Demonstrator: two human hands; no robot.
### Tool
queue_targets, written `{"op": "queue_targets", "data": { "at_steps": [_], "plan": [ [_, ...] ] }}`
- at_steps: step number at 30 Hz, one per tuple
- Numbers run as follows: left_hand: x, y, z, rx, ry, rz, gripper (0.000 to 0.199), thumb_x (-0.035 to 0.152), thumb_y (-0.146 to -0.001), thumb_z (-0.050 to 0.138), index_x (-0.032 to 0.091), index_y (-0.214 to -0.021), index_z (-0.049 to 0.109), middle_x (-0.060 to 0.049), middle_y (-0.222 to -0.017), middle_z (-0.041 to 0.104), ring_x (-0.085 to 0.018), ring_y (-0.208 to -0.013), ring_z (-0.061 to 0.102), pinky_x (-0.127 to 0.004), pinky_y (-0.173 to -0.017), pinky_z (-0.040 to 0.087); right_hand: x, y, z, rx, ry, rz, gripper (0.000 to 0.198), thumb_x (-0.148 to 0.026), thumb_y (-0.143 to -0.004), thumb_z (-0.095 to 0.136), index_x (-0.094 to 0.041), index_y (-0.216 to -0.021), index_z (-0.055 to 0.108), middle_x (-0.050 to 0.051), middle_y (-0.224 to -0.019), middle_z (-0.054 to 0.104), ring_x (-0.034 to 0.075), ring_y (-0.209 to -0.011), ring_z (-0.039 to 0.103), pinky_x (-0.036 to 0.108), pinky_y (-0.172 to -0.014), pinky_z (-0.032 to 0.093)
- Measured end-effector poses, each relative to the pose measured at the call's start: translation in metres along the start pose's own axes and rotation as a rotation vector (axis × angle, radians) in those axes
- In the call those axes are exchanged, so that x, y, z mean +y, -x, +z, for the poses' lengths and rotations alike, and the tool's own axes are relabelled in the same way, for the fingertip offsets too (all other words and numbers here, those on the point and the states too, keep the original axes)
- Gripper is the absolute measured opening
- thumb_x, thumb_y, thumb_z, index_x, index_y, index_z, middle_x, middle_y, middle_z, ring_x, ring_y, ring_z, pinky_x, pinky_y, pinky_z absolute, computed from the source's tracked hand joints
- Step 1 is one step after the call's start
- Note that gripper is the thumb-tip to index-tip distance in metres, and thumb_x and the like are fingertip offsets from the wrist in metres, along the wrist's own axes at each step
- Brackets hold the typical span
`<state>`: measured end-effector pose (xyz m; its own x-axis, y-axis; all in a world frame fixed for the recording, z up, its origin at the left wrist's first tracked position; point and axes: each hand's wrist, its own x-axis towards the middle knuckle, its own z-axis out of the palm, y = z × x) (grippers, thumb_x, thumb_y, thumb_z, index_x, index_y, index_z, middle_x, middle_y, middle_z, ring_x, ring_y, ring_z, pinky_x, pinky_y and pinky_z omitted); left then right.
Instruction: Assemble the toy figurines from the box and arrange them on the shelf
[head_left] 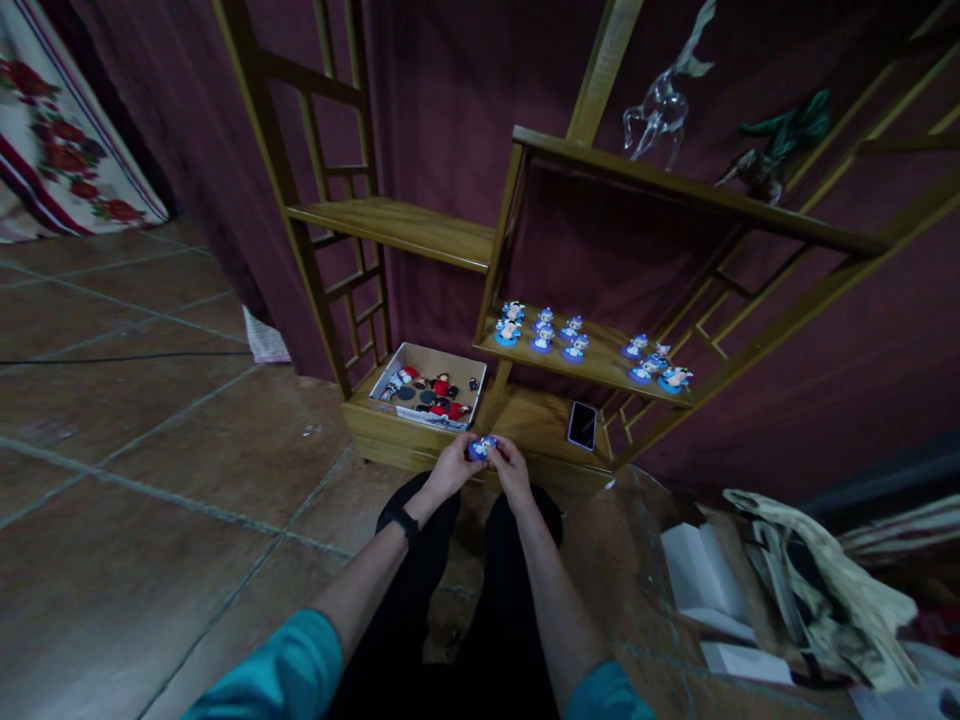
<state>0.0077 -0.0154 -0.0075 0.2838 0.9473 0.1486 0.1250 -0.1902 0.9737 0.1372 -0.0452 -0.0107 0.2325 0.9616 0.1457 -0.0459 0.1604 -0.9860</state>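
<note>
1. left hand (452, 467) and right hand (511, 468): fingers narrow, together holding a small purple-and-white figurine (482, 449) at the near side of the wooden shelf unit (420, 232).
2. open box (435, 416), far left of the hands: red-and-black figures (442, 385) lie inside.
3. raised shelf (604, 362), far right: small figurines (576, 347) stand in groups.
4. phone (582, 426): lies below that shelf.

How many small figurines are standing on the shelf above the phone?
10 on that shelf: left pair, middle group of four, right group of four. The right group overlaps, so another may be hidden.
</note>
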Motion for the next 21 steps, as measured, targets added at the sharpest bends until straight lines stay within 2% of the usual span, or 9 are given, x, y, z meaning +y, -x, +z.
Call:
{"op": "queue_targets", "data": {
  "at_steps": [7, 13, 17, 21],
  "plan": [
    [0.003, 0.003, -0.003, 0.023, -0.157, 0.055, 0.047, 0.016, -0.060, 0.067, 0.017, -0.106, 0.056, -0.007, -0.094, 0.064, -0.021, -0.087, 0.059, -0.032, -0.080, 0.042, -0.001, 0.001, -0.001, -0.016, -0.008, 0.020, 0.034, -0.036, -0.068, 0.060, -0.021, -0.098, 0.062, 0.003, -0.095, 0.066, 0.019, -0.087, 0.059, 0.031, -0.075, 0.049],
    [0.012, 0.012, 0.000, 0.037, -0.419, 0.076, 0.043, 0.012, -0.068, 0.059, 0.018, -0.109, 0.051, -0.009, -0.094, 0.063, -0.023, -0.088, 0.059, -0.031, -0.077, 0.041, 0.007, 0.000, -0.003, -0.047, -0.015, -0.006, 0.036, -0.032, -0.066, 0.064, -0.021, -0.100, 0.062, 0.003, -0.096, 0.066, 0.018, -0.089, 0.060, 0.034, -0.084, 0.046],
    [0.022, 0.019, 0.003, -0.005, -0.627, 0.033, 0.040, 0.014, -0.076, 0.052, 0.019, -0.115, 0.044, -0.010, -0.107, 0.058, -0.021, -0.098, 0.056, -0.030, -0.080, 0.041, 0.010, -0.001, -0.004, -0.070, -0.031, -0.003, 0.038, -0.032, -0.065, 0.064, -0.021, -0.102, 0.061, 0.003, -0.097, 0.065, 0.018, -0.090, 0.059, 0.033, -0.085, 0.045],
    [0.029, 0.021, 0.003, -0.051, -0.838, 0.114, 0.046, 0.016, -0.081, 0.045, 0.017, -0.125, 0.034, -0.012, -0.113, 0.052, -0.020, -0.100, 0.054, -0.030, -0.083, 0.040, 0.011, -0.002, -0.004, -0.071, -0.057, -0.009, 0.037, -0.032, -0.066, 0.063, -0.022, -0.102, 0.060, 0.002, -0.097, 0.065, 0.018, -0.091, 0.058, 0.033, -0.084, 0.046]
  ]
}}
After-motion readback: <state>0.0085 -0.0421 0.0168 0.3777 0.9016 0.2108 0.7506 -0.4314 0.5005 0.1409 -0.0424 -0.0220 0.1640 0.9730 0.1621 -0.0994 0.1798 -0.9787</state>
